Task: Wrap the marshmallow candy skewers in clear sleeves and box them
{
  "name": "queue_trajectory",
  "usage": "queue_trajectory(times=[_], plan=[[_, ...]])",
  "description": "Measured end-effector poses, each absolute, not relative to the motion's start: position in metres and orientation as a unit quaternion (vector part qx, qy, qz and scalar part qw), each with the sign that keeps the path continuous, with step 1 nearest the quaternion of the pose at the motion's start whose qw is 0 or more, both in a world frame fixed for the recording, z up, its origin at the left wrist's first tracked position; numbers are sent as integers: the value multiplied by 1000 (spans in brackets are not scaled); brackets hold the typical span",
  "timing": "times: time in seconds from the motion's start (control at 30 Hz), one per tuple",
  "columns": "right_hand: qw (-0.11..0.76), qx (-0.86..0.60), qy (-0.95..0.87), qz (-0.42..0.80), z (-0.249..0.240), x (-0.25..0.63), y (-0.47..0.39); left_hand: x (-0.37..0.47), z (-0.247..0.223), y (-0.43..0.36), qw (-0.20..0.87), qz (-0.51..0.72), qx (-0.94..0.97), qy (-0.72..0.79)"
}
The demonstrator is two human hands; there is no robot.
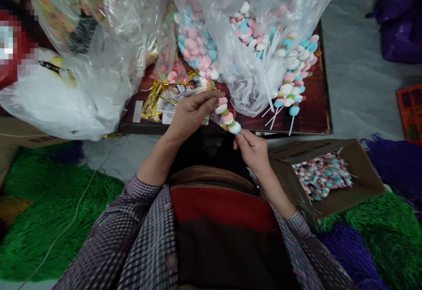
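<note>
A marshmallow skewer with pink, white, green and orange pieces stretches between my two hands, just off the table's front edge. Fingers and thumb of my left hand pinch its upper end by a pink piece. My right hand is closed at the lower end, below a white and blue piece; the stick itself is mostly hidden in the fingers. Finished-looking marshmallow skewers lie piled at the table's right, their white sticks pointing toward me. Gold twist ties and printed packets lie beyond my left hand.
Clear bags of pink, white and blue marshmallows and of coloured gummies cover the back of the table. A white plastic bag sits left. At lower right, a cardboard box contains wrapped skewers. Green stringy bundles cover the floor.
</note>
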State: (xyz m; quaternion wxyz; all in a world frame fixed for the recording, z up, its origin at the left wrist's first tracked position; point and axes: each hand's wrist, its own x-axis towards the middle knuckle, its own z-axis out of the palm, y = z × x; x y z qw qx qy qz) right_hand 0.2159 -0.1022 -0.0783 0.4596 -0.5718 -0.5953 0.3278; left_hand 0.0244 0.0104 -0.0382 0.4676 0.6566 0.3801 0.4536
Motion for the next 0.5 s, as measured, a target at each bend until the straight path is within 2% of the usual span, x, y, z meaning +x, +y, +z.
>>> queue_trajectory(times=[0.33,0.5], plan=[[471,-585,-525,401,-76,202,-107,37,-53,-4,434,511,620,407],[471,-578,-508,431,-74,197,-109,45,-58,-12,384,531,627,421]])
